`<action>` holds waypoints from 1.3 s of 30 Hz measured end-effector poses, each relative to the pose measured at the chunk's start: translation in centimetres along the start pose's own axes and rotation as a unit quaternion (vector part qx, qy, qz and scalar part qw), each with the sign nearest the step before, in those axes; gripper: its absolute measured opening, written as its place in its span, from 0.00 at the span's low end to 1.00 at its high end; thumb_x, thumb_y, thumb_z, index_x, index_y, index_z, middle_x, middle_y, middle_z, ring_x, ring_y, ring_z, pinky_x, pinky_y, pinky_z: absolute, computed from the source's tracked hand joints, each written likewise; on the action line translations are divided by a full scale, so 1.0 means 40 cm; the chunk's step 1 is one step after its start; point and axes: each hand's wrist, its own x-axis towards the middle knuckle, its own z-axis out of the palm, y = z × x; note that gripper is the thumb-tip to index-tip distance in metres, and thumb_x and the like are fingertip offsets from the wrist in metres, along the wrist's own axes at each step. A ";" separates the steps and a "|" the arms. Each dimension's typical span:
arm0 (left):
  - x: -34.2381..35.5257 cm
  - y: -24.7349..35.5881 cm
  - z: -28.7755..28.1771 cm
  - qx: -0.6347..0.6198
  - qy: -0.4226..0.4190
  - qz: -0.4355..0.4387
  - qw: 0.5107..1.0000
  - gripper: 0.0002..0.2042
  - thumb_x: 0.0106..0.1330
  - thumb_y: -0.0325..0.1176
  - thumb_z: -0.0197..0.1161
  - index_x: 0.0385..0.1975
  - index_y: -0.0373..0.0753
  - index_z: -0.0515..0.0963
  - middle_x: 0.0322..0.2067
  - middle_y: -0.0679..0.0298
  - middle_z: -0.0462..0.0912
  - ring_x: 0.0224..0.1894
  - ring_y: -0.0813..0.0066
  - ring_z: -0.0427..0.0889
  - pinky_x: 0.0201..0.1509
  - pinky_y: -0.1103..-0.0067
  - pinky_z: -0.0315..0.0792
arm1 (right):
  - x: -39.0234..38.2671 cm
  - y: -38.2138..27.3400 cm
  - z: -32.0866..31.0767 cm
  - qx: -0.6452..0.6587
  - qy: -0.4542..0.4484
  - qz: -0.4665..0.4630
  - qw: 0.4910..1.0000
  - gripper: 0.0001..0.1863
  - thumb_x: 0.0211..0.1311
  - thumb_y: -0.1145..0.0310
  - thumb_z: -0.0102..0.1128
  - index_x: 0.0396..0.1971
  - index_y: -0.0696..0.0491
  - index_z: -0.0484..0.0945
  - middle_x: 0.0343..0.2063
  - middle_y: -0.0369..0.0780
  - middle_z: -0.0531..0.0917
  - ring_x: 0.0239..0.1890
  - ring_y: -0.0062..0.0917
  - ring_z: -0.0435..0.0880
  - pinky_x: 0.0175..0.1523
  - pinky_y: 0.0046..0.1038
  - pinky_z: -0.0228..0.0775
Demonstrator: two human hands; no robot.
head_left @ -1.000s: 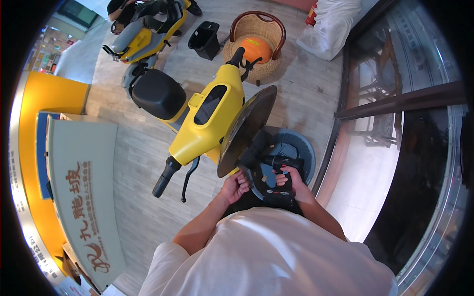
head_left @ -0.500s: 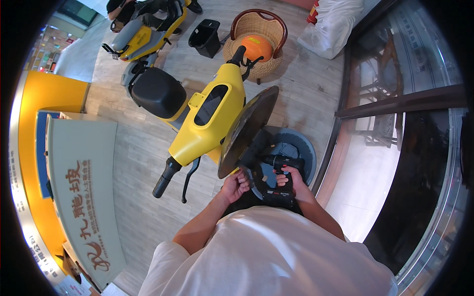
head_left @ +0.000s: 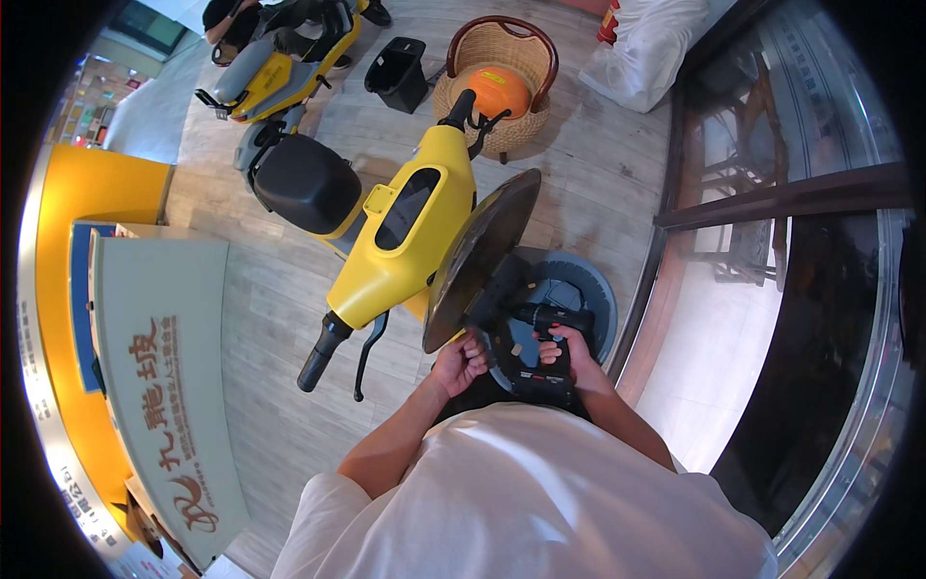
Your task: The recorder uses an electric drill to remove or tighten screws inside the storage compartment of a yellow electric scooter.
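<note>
A yellow electric scooter (head_left: 403, 217) stands in front of me, with a dark curved panel (head_left: 485, 253) at its front. My right hand (head_left: 567, 349) is wrapped round the grip of a black cordless drill (head_left: 550, 317). The drill points left toward the dark parts behind the panel; its tip is hard to make out. At the panel's lower edge, my left hand (head_left: 461, 365) is closed with the fingers curled in. A bit of yellow shows by those fingertips, but what they hold, if anything, is hidden.
A round grey-blue tub (head_left: 600, 289) sits beyond the drill. Further off are a wicker chair (head_left: 540, 130) with an orange helmet (head_left: 502, 92), a black bin (head_left: 397, 72) and another yellow scooter (head_left: 280, 77) beside a person. A pale counter (head_left: 169, 289) stands left, glass doors (head_left: 743, 318) right.
The whole view has shifted very slightly. Both hands and the drill keep almost the same positions against the scooter.
</note>
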 end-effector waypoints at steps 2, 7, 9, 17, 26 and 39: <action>0.000 -0.001 -0.001 -0.003 -0.001 -0.004 1.000 0.16 0.67 0.41 0.45 0.16 0.48 0.55 0.15 0.73 0.50 0.19 0.81 0.53 0.22 0.85 0.54 | 0.001 0.003 -0.005 0.006 -0.004 -0.003 1.000 0.16 0.51 0.66 0.52 0.38 0.58 0.69 0.14 0.31 0.65 0.14 0.15 0.64 0.23 0.19 0.58; 0.004 -0.001 0.003 -0.006 -0.012 -0.006 1.000 0.15 0.67 0.40 0.45 0.17 0.48 0.56 0.16 0.73 0.50 0.19 0.81 0.54 0.22 0.85 0.54 | 0.024 0.051 -0.021 0.035 -0.014 -0.022 0.999 0.14 0.53 0.66 0.51 0.37 0.57 0.69 0.14 0.30 0.65 0.15 0.16 0.64 0.24 0.19 0.58; 0.003 -0.001 0.000 -0.011 -0.014 -0.007 1.000 0.15 0.67 0.40 0.46 0.17 0.48 0.56 0.16 0.73 0.51 0.19 0.81 0.54 0.22 0.85 0.54 | 0.034 0.088 -0.010 0.023 -0.011 -0.085 0.996 0.12 0.53 0.65 0.50 0.34 0.57 0.68 0.15 0.30 0.65 0.15 0.15 0.65 0.25 0.20 0.58; 0.005 0.002 0.011 -0.009 0.022 -0.020 1.000 0.18 0.69 0.42 0.44 0.15 0.48 0.54 0.15 0.74 0.50 0.17 0.81 0.52 0.22 0.84 0.54 | 0.046 0.075 -0.036 0.026 -0.020 -0.082 0.996 0.10 0.54 0.64 0.50 0.31 0.56 0.68 0.15 0.30 0.65 0.15 0.16 0.65 0.26 0.21 0.58; 0.000 -0.004 0.020 0.019 0.027 -0.004 0.999 0.17 0.68 0.41 0.46 0.16 0.48 0.56 0.16 0.74 0.51 0.18 0.81 0.53 0.21 0.84 0.54 | 0.033 0.078 -0.018 0.009 -0.023 -0.078 0.997 0.11 0.55 0.64 0.50 0.31 0.56 0.68 0.15 0.31 0.66 0.15 0.16 0.65 0.26 0.21 0.59; -0.016 0.006 0.053 0.110 0.097 -0.006 0.989 0.17 0.68 0.42 0.46 0.17 0.47 0.58 0.15 0.73 0.52 0.17 0.80 0.56 0.22 0.82 0.57 | 0.029 0.075 -0.018 -0.010 -0.013 -0.095 0.995 0.11 0.54 0.64 0.52 0.30 0.57 0.69 0.14 0.31 0.65 0.15 0.15 0.66 0.24 0.19 0.59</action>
